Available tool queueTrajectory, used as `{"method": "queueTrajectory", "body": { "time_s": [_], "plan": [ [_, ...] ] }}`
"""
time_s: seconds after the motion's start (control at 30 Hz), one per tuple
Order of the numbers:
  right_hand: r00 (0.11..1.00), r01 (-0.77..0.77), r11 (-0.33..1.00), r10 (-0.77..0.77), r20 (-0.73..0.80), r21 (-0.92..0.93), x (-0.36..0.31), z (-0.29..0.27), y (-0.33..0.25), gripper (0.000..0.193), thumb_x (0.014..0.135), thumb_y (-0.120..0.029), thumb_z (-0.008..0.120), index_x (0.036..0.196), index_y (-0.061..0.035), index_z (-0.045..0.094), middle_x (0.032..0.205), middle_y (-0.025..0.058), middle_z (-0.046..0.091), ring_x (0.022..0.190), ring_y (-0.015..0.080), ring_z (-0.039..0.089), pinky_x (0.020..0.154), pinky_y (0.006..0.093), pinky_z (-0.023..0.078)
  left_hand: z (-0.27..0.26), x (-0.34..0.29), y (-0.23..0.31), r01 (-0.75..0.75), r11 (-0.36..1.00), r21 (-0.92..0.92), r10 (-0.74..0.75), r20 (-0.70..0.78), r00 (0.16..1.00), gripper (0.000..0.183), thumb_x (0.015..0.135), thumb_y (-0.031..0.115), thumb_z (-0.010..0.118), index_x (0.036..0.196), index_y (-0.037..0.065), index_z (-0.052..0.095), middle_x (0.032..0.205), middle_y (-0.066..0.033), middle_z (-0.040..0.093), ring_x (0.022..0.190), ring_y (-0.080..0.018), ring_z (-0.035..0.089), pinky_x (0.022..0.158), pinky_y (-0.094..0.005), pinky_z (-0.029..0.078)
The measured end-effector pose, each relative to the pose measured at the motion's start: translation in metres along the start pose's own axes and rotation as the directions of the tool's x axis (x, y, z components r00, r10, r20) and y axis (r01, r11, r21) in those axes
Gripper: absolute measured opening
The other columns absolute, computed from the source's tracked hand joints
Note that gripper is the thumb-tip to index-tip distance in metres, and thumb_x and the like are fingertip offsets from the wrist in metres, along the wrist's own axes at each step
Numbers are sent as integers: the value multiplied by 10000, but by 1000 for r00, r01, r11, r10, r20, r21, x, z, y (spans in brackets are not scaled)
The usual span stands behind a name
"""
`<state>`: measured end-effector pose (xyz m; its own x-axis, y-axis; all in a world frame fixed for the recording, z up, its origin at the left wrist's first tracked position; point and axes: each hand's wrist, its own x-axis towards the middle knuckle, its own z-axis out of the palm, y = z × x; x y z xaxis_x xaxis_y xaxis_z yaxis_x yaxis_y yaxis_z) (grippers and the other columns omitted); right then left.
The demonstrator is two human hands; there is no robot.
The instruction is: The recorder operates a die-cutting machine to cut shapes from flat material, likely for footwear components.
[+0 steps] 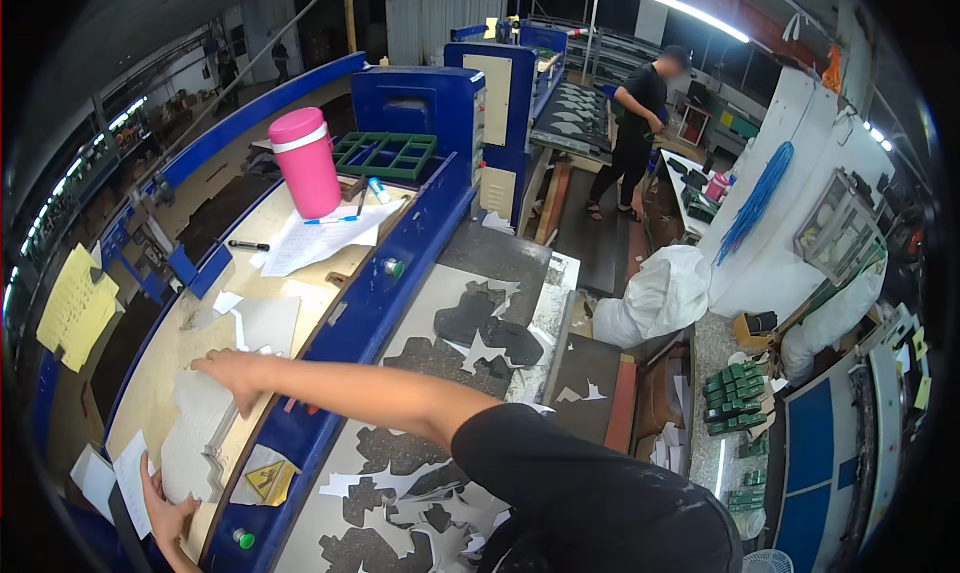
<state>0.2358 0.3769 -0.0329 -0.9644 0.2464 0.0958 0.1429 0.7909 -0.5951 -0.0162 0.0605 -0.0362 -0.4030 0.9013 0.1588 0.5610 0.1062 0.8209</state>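
A stack of pale grey cut sheets with notched edges lies on the light wooden top of the blue machine. My right hand reaches across from the right and grips the stack's far end, thumb on the near side and fingers over the other. At the near end, my left hand holds the same stack between thumb and fingers. White papers stand beside my left fingers. Beyond my right hand are another pale grey sheet and small white scraps.
A pink jug, written papers, pens and a green grid tray occupy the far tabletop. Dark cut shapes and scraps cover the bed beside the blue beam. Another person stands at the back right.
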Motion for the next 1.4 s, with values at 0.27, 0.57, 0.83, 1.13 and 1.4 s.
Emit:
{"method": "queueTrajectory", "body": {
  "time_s": [0.27, 0.57, 0.83, 1.13, 1.4],
  "plan": [
    [696, 148, 989, -90, -712, 20, -285, 59, 51, 525, 853, -313, 890, 1315, -127, 724, 1469, 131, 633, 1400, 361, 560, 1186, 501, 414, 170, -173, 112, 57, 890, 452, 315, -700, 641, 413, 939, 205, 880, 1226, 0, 667, 1001, -118, 722, 846, -255, 671, 724, -366, 577],
    [247, -845, 520, 587, -771, 125, -538, 112, 284, 1062, 666, -428, 1003, 1509, -11, 509, 1546, 344, 470, 1462, 515, 416, 1251, 558, 305, 533, -233, 107, 232, 971, 60, -239, 203, 949, 377, 883, 301, 857, 1164, 67, 765, 1054, -169, 743, 990, -362, 741, 848, -435, 595],
    [656, -545, 813, 566, -499, 206, -511, 104, 307, 1189, 611, -540, 1012, 1555, -74, 461, 1625, 322, 358, 1496, 532, 337, 1209, 659, 297, 607, -243, 95, 369, 843, 392, -504, 335, 796, 517, 874, 435, 853, 1214, 55, 767, 1171, -210, 760, 1075, -412, 730, 979, -499, 574],
    [692, -704, 710, 689, -215, 9, -509, 73, 309, 1556, 386, -446, 1091, 1685, -214, 266, 1675, 365, 252, 1516, 574, 307, 1219, 634, 345, 618, -290, 75, 480, 868, 123, -496, 207, 843, 281, 946, 334, 806, 1045, 72, 824, 994, -167, 787, 934, -357, 756, 859, -448, 595],
    [748, -646, 750, 587, -309, -140, -521, 88, 314, 1343, 463, -411, 1053, 1622, -271, 388, 1597, 344, 357, 1448, 560, 378, 1186, 631, 366, 616, -292, 52, 483, 832, 274, -554, 466, 690, 497, 851, 341, 888, 1250, 66, 781, 1224, -201, 762, 1146, -356, 733, 1006, -504, 555]
  ]
}}
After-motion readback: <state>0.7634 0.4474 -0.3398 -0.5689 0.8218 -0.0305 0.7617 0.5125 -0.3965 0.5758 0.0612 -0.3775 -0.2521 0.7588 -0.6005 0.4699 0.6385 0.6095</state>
